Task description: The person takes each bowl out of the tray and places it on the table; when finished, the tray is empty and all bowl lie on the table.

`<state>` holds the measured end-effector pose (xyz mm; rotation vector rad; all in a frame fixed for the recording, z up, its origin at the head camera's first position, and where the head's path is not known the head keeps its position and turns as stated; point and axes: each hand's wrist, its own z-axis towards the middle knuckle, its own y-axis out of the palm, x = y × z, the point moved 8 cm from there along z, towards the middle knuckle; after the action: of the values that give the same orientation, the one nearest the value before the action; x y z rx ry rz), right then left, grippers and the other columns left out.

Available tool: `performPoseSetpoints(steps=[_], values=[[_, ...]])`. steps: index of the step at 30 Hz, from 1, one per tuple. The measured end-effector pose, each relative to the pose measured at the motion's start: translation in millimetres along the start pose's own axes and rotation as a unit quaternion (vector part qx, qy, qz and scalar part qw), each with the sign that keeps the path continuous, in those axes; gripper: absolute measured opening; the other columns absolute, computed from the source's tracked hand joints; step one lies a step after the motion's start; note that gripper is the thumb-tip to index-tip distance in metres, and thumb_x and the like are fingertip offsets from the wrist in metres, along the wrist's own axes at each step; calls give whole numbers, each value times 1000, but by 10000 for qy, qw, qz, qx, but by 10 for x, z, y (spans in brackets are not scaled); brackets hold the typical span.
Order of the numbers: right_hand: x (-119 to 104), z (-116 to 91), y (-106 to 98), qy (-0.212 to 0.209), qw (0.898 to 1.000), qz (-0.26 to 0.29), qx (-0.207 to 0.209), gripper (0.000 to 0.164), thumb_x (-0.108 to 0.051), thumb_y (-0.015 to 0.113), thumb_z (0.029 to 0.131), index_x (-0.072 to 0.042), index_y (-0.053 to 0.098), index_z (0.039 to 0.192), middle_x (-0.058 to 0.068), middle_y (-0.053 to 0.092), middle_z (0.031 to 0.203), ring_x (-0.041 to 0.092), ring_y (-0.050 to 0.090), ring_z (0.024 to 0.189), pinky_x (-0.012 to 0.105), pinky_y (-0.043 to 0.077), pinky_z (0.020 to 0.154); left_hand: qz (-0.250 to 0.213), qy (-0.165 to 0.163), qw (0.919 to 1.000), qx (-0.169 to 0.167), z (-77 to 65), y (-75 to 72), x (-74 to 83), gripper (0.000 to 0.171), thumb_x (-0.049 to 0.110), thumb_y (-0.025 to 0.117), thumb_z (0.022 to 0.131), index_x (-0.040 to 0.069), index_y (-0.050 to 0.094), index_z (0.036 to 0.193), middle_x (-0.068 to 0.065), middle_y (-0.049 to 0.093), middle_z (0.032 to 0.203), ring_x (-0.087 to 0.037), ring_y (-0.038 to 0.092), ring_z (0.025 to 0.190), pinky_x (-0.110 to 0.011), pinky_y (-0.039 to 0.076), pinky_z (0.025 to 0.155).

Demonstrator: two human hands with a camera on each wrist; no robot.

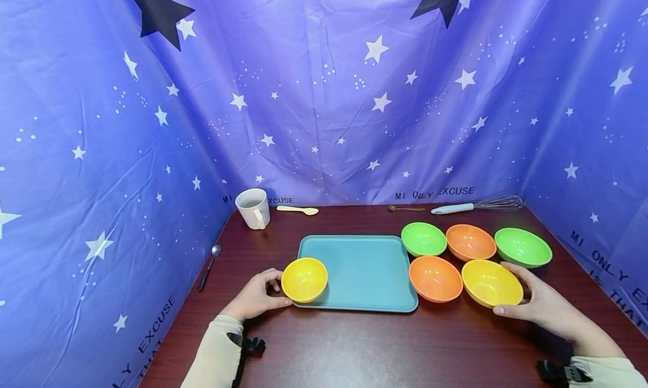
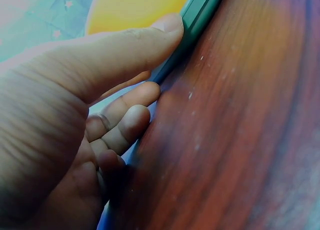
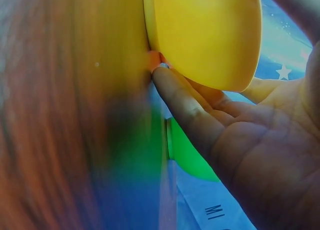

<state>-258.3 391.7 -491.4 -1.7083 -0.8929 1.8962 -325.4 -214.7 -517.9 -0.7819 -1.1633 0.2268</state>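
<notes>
A small yellow bowl (image 1: pixel 305 279) sits at the left end of the blue-green tray (image 1: pixel 364 273). Beside it is my left hand (image 1: pixel 258 293), thumb by the tray's near left corner. In the left wrist view the thumb (image 2: pixel 135 47) lies across the tray rim (image 2: pixel 200 12), the other fingers loosely bent with nothing visible between them. On the right, a larger yellow bowl (image 1: pixel 492 284) stands on the table, and my right hand (image 1: pixel 539 301) holds it from its right side. The right wrist view has this bowl (image 3: pixel 205 35) between thumb and fingers, with its far side hidden.
Orange bowls (image 1: pixel 435 279) and green bowls (image 1: pixel 424 239) crowd the tray's right side. Behind them lie a whisk (image 1: pixel 476 206) and a thin small spoon (image 1: pixel 405 208). A white mug (image 1: pixel 254 209), a cream spoon (image 1: pixel 297 210) and a dark-handled spoon (image 1: pixel 208 268) are at left.
</notes>
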Motion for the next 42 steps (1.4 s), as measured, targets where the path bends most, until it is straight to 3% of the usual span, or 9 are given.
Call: performPoseSetpoints(steps=[6, 13, 17, 20, 22, 25, 28, 35, 42], values=[[-41, -5, -31, -98, 9999, 13, 78, 96, -19, 85, 89, 7, 25, 159, 37, 43, 149, -11, 49, 105, 19, 51, 77, 56, 62, 10000, -14, 0, 6, -6, 46, 35, 96, 77, 28, 72, 117, 7, 62, 95, -16, 59, 89, -29, 52, 76], [-100, 1, -139, 55, 9991, -71, 413, 87, -25, 81, 94, 9, 30, 156, 38, 45, 146, 7, 55, 113, 14, 46, 77, 63, 77, 10000, 1, -1, -2, -14, 47, 35, 96, 77, 28, 72, 117, 7, 62, 95, -16, 59, 88, -29, 53, 75], [-174, 22, -208, 45, 9980, 3, 634, 82, -24, 80, 95, 11, 34, 153, 39, 47, 144, -1, 55, 109, 9, 45, 77, 69, 33, 10000, -18, 4, -3, -30, 47, 36, 96, 77, 30, 71, 116, 7, 62, 95, -16, 59, 89, -28, 53, 76], [-262, 54, -252, 18, 9975, -30, 707, 82, -26, 79, 97, 11, 33, 153, 41, 46, 144, 28, 61, 120, 5, 40, 78, 88, 69, 9999, -6, 6, -2, -35, 46, 36, 96, 77, 30, 71, 116, 7, 62, 95, -15, 59, 88, -28, 53, 76], [-327, 82, -282, 9, 9972, -47, 748, 82, -28, 78, 97, 11, 33, 154, 40, 46, 144, 51, 53, 125, 3, 37, 78, 98, 109, 9999, 9, 7, -3, -35, 46, 35, 96, 77, 28, 72, 115, 7, 62, 95, -15, 59, 88, -28, 52, 75], [-431, 127, -338, -27, 9964, -92, 845, 81, -30, 77, 98, 9, 34, 155, 38, 47, 145, 59, 47, 128, 1, 33, 78, 89, 168, 9998, 20, 11, -2, -35, 45, 35, 96, 77, 27, 72, 114, 7, 61, 94, -15, 58, 87, -29, 51, 75], [-549, 183, -386, -182, 9951, -115, 963, 78, -30, 77, 98, 7, 38, 154, 36, 49, 144, 54, 50, 126, 1, 34, 79, 97, 143, 9998, 13, 10, 0, -43, 45, 36, 96, 77, 29, 72, 114, 7, 61, 94, -14, 58, 87, -28, 52, 74], [-862, 334, -349, -786, 9910, 160, 1071, 67, -20, 78, 97, 5, 44, 150, 32, 55, 140, -2, 51, 117, 2, 38, 87, 65, -22, 10000, -28, 5, 3, -66, 47, 38, 96, 76, 32, 71, 116, 9, 62, 95, -15, 59, 89, -28, 52, 76], [-1212, 504, -150, -1173, 9869, 547, 960, 57, -14, 74, 99, 0, 48, 148, 28, 59, 137, -10, 54, 111, 9, 45, 90, 102, -25, 9999, -36, 8, 5, -59, 47, 38, 96, 77, 32, 71, 116, 9, 62, 95, -15, 59, 90, -28, 52, 77]])
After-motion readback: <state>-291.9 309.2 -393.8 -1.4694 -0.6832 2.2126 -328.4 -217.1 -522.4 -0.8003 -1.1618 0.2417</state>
